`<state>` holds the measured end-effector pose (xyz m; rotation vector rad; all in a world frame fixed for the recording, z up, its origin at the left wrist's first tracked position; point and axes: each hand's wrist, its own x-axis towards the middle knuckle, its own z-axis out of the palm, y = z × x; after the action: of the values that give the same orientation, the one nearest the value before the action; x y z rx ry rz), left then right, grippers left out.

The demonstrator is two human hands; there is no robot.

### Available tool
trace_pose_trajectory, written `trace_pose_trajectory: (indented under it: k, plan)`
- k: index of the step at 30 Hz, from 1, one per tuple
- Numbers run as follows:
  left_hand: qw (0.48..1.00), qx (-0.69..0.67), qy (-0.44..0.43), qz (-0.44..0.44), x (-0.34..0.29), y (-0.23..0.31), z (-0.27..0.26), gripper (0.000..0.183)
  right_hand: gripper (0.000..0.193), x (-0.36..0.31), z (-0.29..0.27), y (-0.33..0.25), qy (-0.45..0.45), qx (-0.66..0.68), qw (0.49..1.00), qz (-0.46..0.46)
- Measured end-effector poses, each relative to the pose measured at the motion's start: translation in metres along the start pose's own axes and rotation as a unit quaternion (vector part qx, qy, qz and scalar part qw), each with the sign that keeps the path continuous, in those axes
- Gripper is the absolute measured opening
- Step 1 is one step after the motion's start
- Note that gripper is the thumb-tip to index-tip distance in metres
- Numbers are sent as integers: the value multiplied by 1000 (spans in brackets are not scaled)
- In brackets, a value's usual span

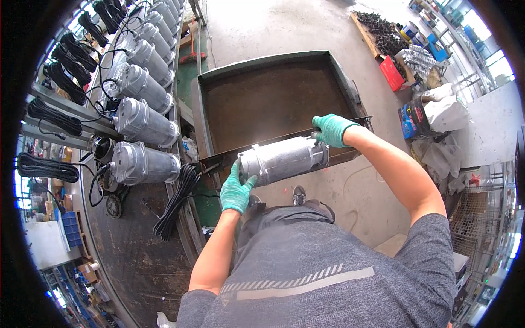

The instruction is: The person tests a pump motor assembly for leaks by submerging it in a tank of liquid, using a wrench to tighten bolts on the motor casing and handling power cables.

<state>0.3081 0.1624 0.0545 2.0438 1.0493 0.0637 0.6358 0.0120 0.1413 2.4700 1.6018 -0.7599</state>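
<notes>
A silver, ribbed, cylindrical motor housing (284, 159) lies almost level across my two hands, in front of my body and over the near edge of a shallow metal tray (262, 65). My left hand (236, 191), in a green glove, grips its left end with the thumb on the near side. At the other end my right hand (332, 131), gloved the same way, is closed around the upper rim by a dark fitting. A coiled black cable (178, 202) hangs at the left bench edge; its lead runs toward my left hand, where its end is hidden.
Several similar motor housings (143, 164) stand in a row on the left bench, with black cable coils (48, 167) beside them. At the right are a red box (391, 74), plastic bags (445, 113) and a wire cage (476, 213). Dark parts (377, 33) lie on the floor at far right.
</notes>
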Motion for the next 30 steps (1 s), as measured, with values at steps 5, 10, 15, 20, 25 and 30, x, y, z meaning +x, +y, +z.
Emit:
trace_pose_trajectory:
  k: [5,10,15,20,25,30]
  plan:
    - [999,9,28,25,2,-14,8,84,23,-3,2,2,18,-80,993,-88]
    - [1000,0,2,-2,2,-2,5,82,14,-11,-4,15,98,-49,981,-158]
    - [1000,5,14,3,0,-3,5,82,18,-39,-6,44,224,146,964,3]
    - [999,4,31,14,3,-16,11,85,16,-81,49,109,343,472,780,227]
    - [999,-25,23,7,2,-12,9,84,12,-85,137,181,427,617,569,335]
    - [1000,-10,17,13,5,-10,13,84,7,-57,203,225,419,648,500,394]
